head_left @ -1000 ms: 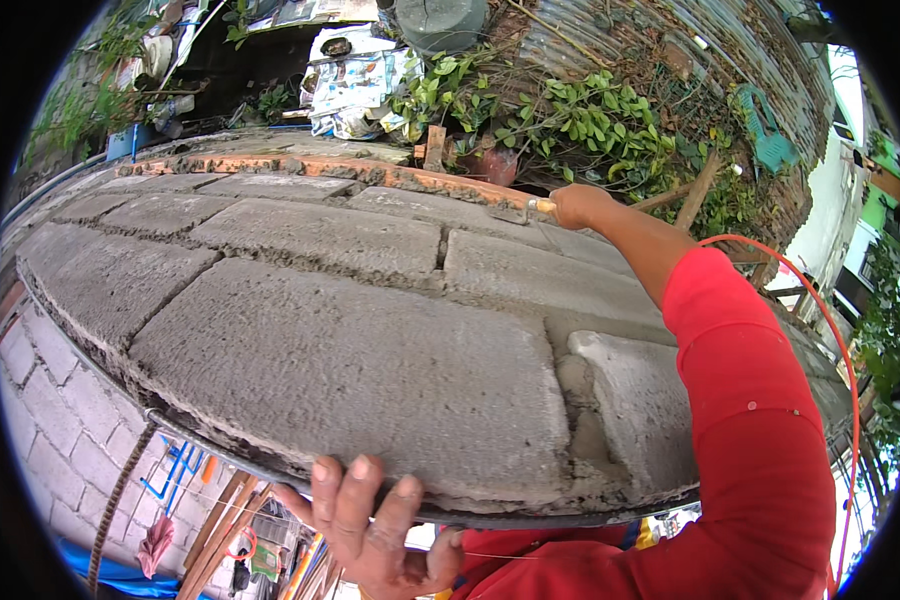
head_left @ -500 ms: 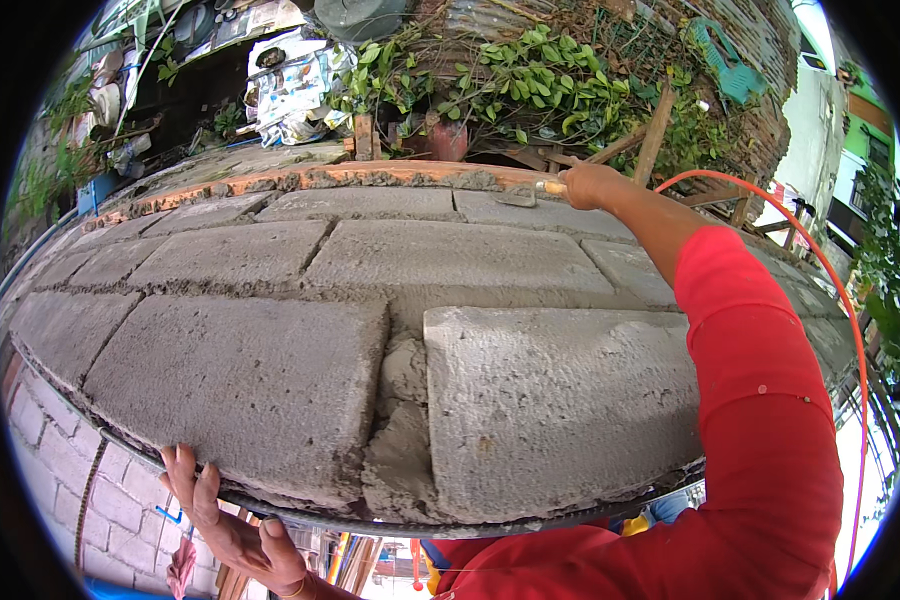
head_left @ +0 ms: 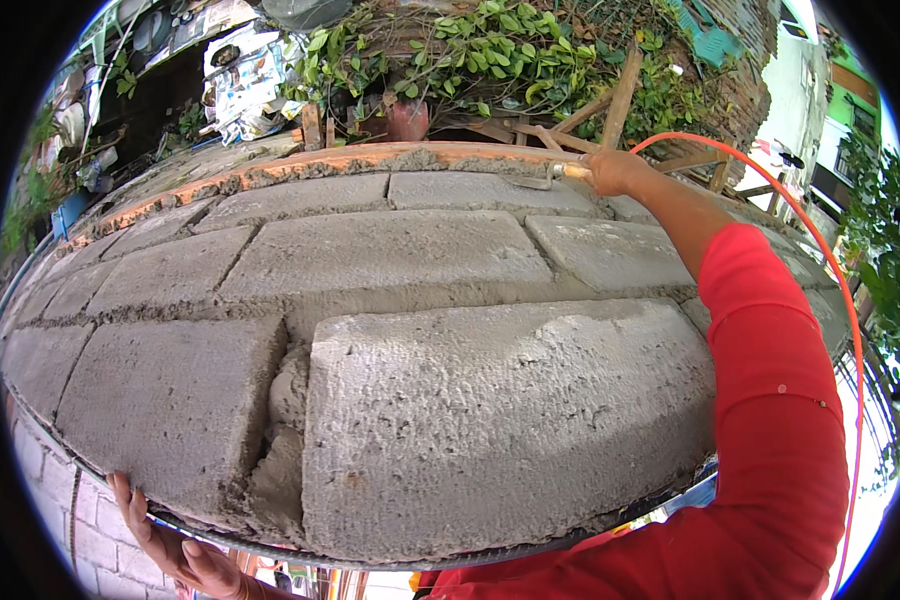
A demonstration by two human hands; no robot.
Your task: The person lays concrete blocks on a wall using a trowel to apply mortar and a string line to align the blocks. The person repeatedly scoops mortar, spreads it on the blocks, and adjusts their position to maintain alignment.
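My right hand (head_left: 618,172) reaches to the far side of a grey concrete block wall and is closed around the light handle of a trowel (head_left: 532,182). The trowel's small metal blade lies at the far edge, beside a reddish-brown wooden board (head_left: 355,160) with wet mortar smeared along it. Low on the left, my left hand (head_left: 175,548) rests its outstretched fingers at the near edge of a block (head_left: 155,400) and holds nothing. A larger block (head_left: 500,430) sits right of it, with soft mortar (head_left: 282,455) in the gap between them.
An orange hose (head_left: 770,180) arches past my right arm. Beyond the board are wooden props (head_left: 622,95), leafy plants (head_left: 490,60) and crumpled white sacking (head_left: 245,85). Another block wall (head_left: 95,535) shows at lower left.
My right hand has slid the trowel to the right along the board. The view has shifted, so the wall appears farther left. My left hand stays at the near edge.
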